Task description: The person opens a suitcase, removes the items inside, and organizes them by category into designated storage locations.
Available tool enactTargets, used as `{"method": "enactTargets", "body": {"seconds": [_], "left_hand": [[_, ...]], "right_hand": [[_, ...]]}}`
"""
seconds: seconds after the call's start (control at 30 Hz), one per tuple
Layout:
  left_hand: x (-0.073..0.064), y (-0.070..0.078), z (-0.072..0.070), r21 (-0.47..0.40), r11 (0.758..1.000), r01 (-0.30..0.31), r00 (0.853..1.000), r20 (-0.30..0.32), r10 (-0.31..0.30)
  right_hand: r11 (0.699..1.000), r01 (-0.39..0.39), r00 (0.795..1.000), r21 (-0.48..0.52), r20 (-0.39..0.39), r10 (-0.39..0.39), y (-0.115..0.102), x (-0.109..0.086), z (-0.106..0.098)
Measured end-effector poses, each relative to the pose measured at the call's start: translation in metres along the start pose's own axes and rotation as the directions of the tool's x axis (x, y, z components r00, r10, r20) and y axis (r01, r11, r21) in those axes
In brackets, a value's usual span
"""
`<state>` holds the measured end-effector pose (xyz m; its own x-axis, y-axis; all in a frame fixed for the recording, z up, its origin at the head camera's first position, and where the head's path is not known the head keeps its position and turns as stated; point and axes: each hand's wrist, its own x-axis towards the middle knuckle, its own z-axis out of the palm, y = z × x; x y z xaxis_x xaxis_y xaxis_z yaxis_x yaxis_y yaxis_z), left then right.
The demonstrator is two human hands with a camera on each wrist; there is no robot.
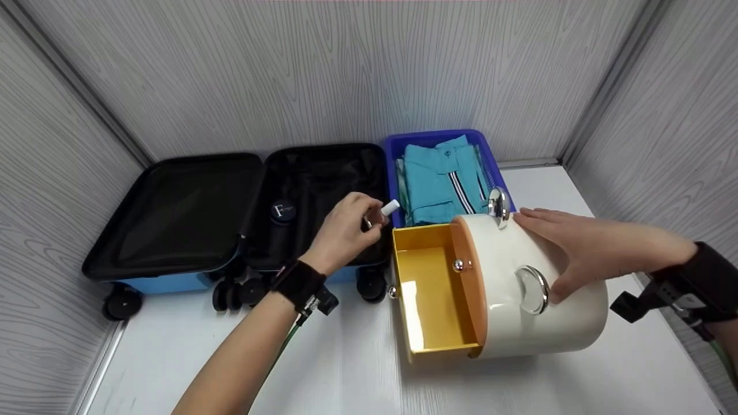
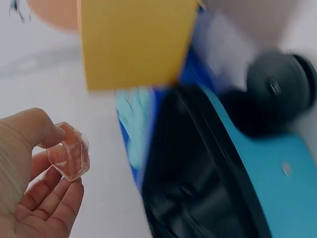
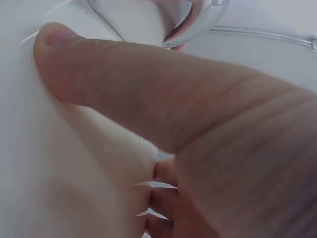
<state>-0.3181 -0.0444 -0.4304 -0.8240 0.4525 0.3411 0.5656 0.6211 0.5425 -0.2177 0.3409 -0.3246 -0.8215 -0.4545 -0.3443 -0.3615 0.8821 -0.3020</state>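
Between thumb and fingers, my left hand [image 1: 347, 226] pinches a small clear faceted bottle [image 2: 72, 152]; its white cap [image 1: 391, 207] points up and right in the head view. This hand is over the right half of an open suitcase [image 1: 323, 155], close to the yellow drawer [image 1: 429, 253]. The drawer is pulled out of a rounded cream storage box [image 1: 507, 323] with an orange front and silver trims. My right hand [image 1: 568, 242] rests spread on the box's curved side, its thumb [image 3: 57, 44] pressed to the smooth surface in the right wrist view.
A black round container [image 1: 283, 211] with a white F lies in the suitcase's right half. The other half [image 1: 179, 213] lies open to the left, wheels toward me. Behind the drawer, a blue basket [image 1: 424, 137] holds folded teal clothes [image 1: 429, 173]. Patterned panels [image 1: 323, 69] stand behind.
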Motion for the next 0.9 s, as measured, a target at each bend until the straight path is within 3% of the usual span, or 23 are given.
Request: {"method": "enactTargets", "body": {"seconds": [0.13, 0.27, 0.4, 0.5, 0.8, 0.9], "left_hand": [[-0.003, 0.028, 0.004, 0.046, 0.993, -0.107, 0.993, 0.045, 0.105], [-0.009, 0.053, 0.008, 0.082, 0.974, -0.212, 0.966, 0.167, 0.197], [-0.014, 0.075, 0.016, 0.113, 0.961, -0.254, 0.917, 0.343, 0.202], [-0.014, 0.084, 0.028, 0.166, 0.942, -0.291, 0.882, 0.429, 0.197], [-0.019, 0.091, 0.064, 0.333, 0.854, -0.401, 0.823, 0.54, 0.176], [-0.02, 0.092, 0.068, 0.355, 0.84, -0.41, 0.816, 0.555, 0.163]], "right_hand": [[1.0, -0.007, 1.0, 0.0, 0.003, 0.007, -0.001, -0.001, 0.0], [1.0, -0.005, 1.0, -0.001, 0.009, 0.005, -0.001, -0.001, 0.0], [1.0, -0.003, 1.0, -0.004, 0.008, 0.003, -0.001, -0.002, 0.0], [1.0, -0.01, 1.0, -0.005, 0.006, 0.01, 0.0, -0.002, 0.0], [1.0, -0.007, 1.0, -0.01, 0.002, 0.007, 0.001, -0.002, 0.001], [1.0, -0.001, 1.0, -0.011, 0.0, 0.001, 0.001, -0.002, 0.002]]}}
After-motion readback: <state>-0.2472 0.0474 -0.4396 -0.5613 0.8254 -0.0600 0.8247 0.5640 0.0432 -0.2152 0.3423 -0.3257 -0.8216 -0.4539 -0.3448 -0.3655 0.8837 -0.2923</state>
